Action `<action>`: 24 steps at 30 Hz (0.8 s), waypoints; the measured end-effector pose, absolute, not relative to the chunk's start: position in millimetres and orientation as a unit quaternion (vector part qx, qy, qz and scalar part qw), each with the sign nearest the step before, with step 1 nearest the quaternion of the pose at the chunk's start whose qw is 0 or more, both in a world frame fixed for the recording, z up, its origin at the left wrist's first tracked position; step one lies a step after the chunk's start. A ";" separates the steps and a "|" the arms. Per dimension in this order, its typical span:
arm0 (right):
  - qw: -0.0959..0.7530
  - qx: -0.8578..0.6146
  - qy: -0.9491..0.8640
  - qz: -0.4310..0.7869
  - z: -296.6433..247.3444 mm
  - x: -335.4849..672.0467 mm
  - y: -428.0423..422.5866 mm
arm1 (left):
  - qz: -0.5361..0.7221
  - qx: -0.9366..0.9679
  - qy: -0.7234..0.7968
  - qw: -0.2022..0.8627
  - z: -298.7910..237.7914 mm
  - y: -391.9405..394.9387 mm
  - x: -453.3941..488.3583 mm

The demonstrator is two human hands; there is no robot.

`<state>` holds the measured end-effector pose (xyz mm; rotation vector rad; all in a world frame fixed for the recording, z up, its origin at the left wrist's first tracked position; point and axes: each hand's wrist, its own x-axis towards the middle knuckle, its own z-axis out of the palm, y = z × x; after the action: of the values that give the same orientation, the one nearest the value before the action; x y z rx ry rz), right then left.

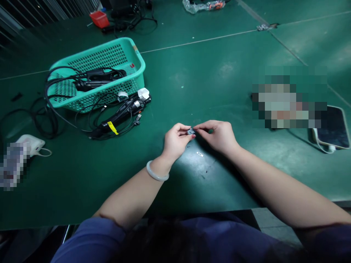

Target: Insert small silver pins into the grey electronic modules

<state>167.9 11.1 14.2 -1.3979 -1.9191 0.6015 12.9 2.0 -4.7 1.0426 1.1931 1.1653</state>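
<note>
Between the thumb and fingers of my left hand (pixel 175 141) is a small grey, patterned piece (pixel 191 131) that looks like a tiny circuit board. My right hand (pixel 219 136) has thumb and forefinger closed in a pinch at the right edge of that piece; whatever is between these fingertips is too small to make out. Both hands are a little above the green table (pixel 175 91). Below them lies a small white label-like strip (pixel 199 154) with dark marks, and a few dark specks are scattered nearby.
At the left stands a green mesh basket (pixel 141 75) holding black cabled devices. Another black device (pixel 120 118) with a yellow tag and cables lies before it. A white charger-like item (pixel 31 145) sits far left, a phone (pixel 333 126) right. A red tray (pixel 99 19) is at the back.
</note>
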 end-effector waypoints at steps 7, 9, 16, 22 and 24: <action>0.305 -0.524 -0.770 0.198 13.3 165.4 9.5 | 0.484 0.462 0.511 0.539 -6.5 -0.3 12.0; 0.292 -0.520 -0.781 0.184 13.4 165.0 8.8 | 0.486 0.464 0.511 0.536 -6.5 -0.3 12.0; 0.251 -0.506 -0.815 0.130 16.8 162.7 5.1 | 0.492 0.464 0.518 0.524 -5.9 0.2 12.4; 0.262 -0.499 -0.820 0.097 16.5 158.8 2.8 | 0.495 0.479 0.522 0.503 -6.7 0.5 12.2; 0.262 -0.513 -0.812 0.093 16.8 157.8 2.1 | 0.496 0.478 0.519 0.506 -6.7 0.4 12.3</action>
<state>157.8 2.1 16.8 -1.3879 -2.1969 0.2525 12.3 0.4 -6.7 1.1529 1.2529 1.1964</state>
